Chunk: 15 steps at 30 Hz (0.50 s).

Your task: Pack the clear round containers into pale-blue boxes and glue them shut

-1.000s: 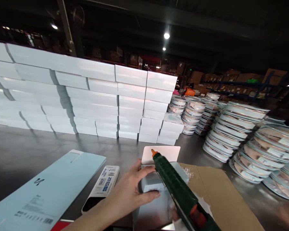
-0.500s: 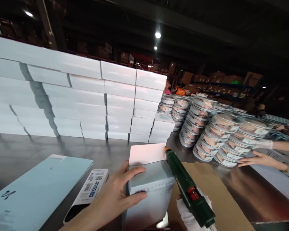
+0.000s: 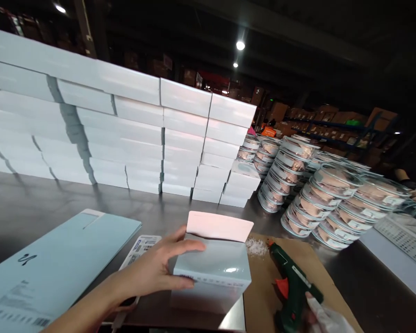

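My left hand (image 3: 156, 268) grips a pale blue-grey box (image 3: 213, 263) by its left side, thumb and fingers apart along its top and front edges. The box's pink-white flap (image 3: 218, 225) stands up at the far edge. On a cardboard sheet to the right lies a dark green glue gun (image 3: 293, 275) with a red trigger, its orange tip pointing away. My right hand (image 3: 327, 319), in a white glove with bare fingertips, is at the gun's rear end, fingers apart and not wrapped around the handle. It is partly cut off and blurred.
A flat light-blue carton (image 3: 69, 263) and a white labelled device (image 3: 143, 243) lie at left. White boxes (image 3: 135, 134) are stacked in a wall behind. Stacks of round clear-lidded tins (image 3: 336, 185) stand at right. Clear glue residue (image 3: 256, 246) sits on the cardboard (image 3: 263, 291).
The glue gun has moved from the flap's corner down onto the cardboard at right, and my right hand has loosened from its handle. A co-worker's hands have left the tins at right.
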{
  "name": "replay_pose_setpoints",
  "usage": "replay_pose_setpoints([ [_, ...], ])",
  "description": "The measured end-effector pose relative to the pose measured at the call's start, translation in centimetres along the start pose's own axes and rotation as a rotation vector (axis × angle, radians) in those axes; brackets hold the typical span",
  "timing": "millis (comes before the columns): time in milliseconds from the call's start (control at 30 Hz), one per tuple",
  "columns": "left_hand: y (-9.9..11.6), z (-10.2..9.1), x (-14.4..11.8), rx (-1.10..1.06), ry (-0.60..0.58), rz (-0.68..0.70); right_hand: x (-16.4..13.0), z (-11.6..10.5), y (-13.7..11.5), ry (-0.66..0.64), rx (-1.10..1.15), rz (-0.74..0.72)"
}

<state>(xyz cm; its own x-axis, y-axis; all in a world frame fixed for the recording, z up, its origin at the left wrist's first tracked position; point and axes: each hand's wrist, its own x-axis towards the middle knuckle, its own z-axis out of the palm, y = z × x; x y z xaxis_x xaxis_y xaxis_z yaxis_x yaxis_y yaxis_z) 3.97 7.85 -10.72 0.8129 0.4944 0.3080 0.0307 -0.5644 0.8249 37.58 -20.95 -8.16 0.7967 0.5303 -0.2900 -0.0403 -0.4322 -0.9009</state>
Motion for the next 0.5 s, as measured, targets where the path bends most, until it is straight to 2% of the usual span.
replay_pose_setpoints([
  [67, 0.5, -0.3, 0.1, -0.009, -0.018, -0.027, -0.1, 0.2, -0.9, 0.09, -0.15, -0.066],
  [133, 1.0, -0.6, 0.1, -0.016, -0.031, -0.06, -0.6, 2.5, -2.7, 0.059, -0.196, -0.279],
  [200, 1.0, -0.8, 0.1, -0.026, -0.033, -0.076, -0.9, 6.1, -4.6, -0.191, -0.139, -0.506],
  [267, 0.6, -0.6, 0.0, -0.055, -0.038, -0.065, -1.0, 9.2, -6.0, -0.475, -0.112, -0.626],
  [300, 0.3, -0.2, -0.1, -0.079, -0.031, -0.037, -0.9, 10.3, -6.3, -0.562, -0.115, -0.657],
  [367, -0.7, 0.9, -0.2, -0.203, 0.043, 0.064, -0.6, 11.3, -6.2, -0.589, -0.14, -0.721],
  [433, -1.5, 2.1, -0.2, -0.377, 0.184, 0.207, -0.3, 11.3, -5.6, -0.541, -0.175, -0.822],
  [500, -1.7, 2.8, -0.2, -0.447, 0.277, 0.329, -0.3, 11.1, -5.2, -0.544, -0.182, -0.954],
])
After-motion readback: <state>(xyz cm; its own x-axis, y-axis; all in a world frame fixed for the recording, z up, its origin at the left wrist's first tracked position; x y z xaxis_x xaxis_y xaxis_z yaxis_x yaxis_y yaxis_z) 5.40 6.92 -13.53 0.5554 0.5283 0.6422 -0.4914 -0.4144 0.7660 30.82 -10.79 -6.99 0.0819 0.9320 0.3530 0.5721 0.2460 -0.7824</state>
